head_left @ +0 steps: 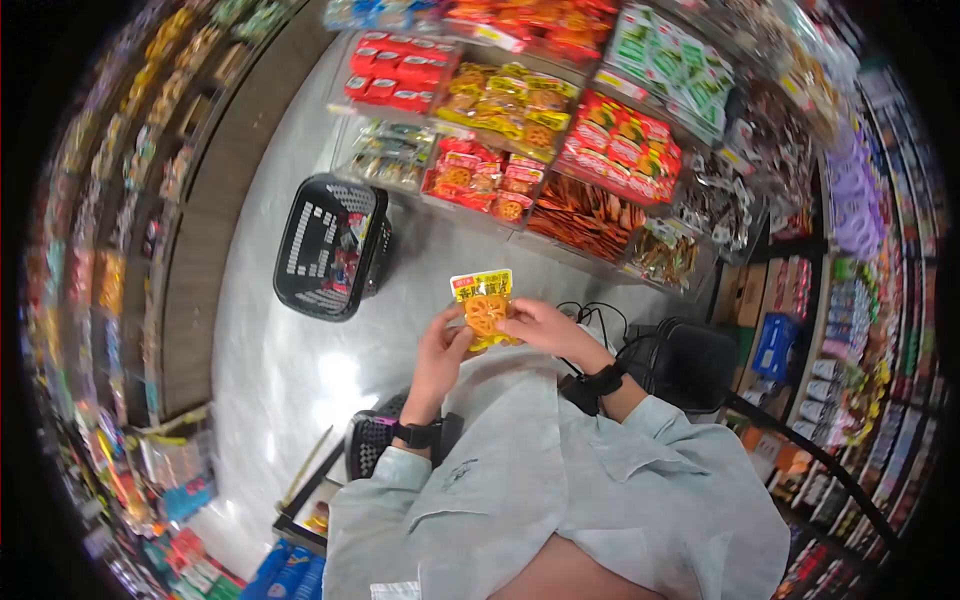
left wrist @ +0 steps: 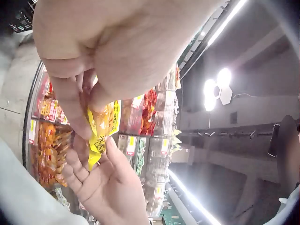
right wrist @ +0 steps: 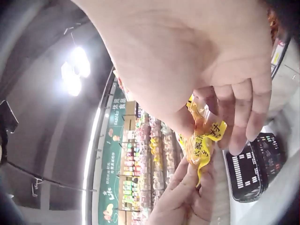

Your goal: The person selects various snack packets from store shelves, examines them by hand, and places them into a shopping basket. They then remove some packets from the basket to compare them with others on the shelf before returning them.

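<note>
Pinching a yellow snack packet [head_left: 486, 318] from both sides, the two hands hold it in front of the person's shirt [head_left: 520, 440], above the floor [head_left: 255, 335], its printed face turned up toward the head camera. The fingers of the left hand [head_left: 438, 352] and the right hand [head_left: 545, 332] are curled narrowly on its edges, thumbs on the front. Judging by this, taking a packet in hand is done: it is clear of the display bins [head_left: 468, 210], where similar yellow packets [head_left: 505, 100] lie among red ones. It seems to be at the looking-over stage; no tear shows in the wrapper, though fingers cover part of it. The packet is not in the black basket [head_left: 310, 235], which stands well apart from the hands with a few items inside, too small to make out. Putting this packet somewhere appears to be what is left.
</note>
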`<state>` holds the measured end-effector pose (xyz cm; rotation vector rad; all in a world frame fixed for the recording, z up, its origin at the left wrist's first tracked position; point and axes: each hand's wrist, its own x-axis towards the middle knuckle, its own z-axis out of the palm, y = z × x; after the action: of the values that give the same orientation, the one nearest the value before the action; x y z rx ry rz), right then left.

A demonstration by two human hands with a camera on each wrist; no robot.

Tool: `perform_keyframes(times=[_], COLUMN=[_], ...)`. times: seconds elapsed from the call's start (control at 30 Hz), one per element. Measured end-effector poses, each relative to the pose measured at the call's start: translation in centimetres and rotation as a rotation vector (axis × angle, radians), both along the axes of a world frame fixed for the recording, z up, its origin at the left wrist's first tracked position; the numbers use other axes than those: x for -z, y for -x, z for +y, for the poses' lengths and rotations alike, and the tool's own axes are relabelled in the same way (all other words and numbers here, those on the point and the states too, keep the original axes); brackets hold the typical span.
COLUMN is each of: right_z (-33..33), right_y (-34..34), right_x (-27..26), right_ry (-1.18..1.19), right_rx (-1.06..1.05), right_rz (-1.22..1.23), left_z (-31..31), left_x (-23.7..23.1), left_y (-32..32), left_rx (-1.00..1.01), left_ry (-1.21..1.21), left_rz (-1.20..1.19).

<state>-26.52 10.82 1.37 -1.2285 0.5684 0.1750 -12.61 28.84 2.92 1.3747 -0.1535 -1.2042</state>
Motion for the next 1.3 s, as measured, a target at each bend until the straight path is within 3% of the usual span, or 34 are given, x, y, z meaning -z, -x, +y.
perform_keyframes(times=[0.13, 0.27, 0.47, 0.67, 0.7, 0.8, 0.9, 1.07, 1.2, 1.3], right_z=[2.9, 3.8, 3.3, 1.2, 0.2, -3.6, -7.6, -14.2, -19.0, -22.6], right_y=[-4.8, -8.1, -10.6, -14.5, -15.3, -17.8, -20.0, -21.0, -20.1, -21.2], right_x=[-2.7, -2.0, -0.7, 0.9, 0.9, 0.5, 0.3, 0.1, -1.7, -0.8], right_ry=[0.052, 0.100, 0.111, 0.186, 0.287, 0.167, 0.052, -0.065, -0.047, -0.099], right_rx=[-0.076, -0.152, -0.180, -0.223, -0.275, -0.200, -0.013, 0.178, 0.289, 0.465], right_rz=[0.040, 0.049, 0.009, -0.026, 0.039, -0.012, -0.106, -0.030, -0.024, -0.198], left_z=[3.5, 4.9, 4.8, 2.9, 2.1, -1.2, -6.2, -14.4, -20.1, -25.0], left_x=[-1.2, -1.4, 0.3, 0.2, 0.2, 0.0, -1.0, -1.8, -1.7, -3.7], left_y=[-3.1, -4.9, -5.9, -8.0, -8.7, -11.4, -14.0, -17.0, -18.0, -19.5], left_rx=[-0.141, -0.229, -0.333, -0.311, -0.290, -0.219, -0.142, 0.020, 0.195, 0.226], left_ry=[0.037, 0.053, 0.082, 0.025, 0.007, -0.038, -0.053, -0.072, -0.004, 0.107], left_rz=[0.038, 0.029, 0.038, -0.022, -0.045, -0.131, -0.201, -0.238, -0.222, -0.272])
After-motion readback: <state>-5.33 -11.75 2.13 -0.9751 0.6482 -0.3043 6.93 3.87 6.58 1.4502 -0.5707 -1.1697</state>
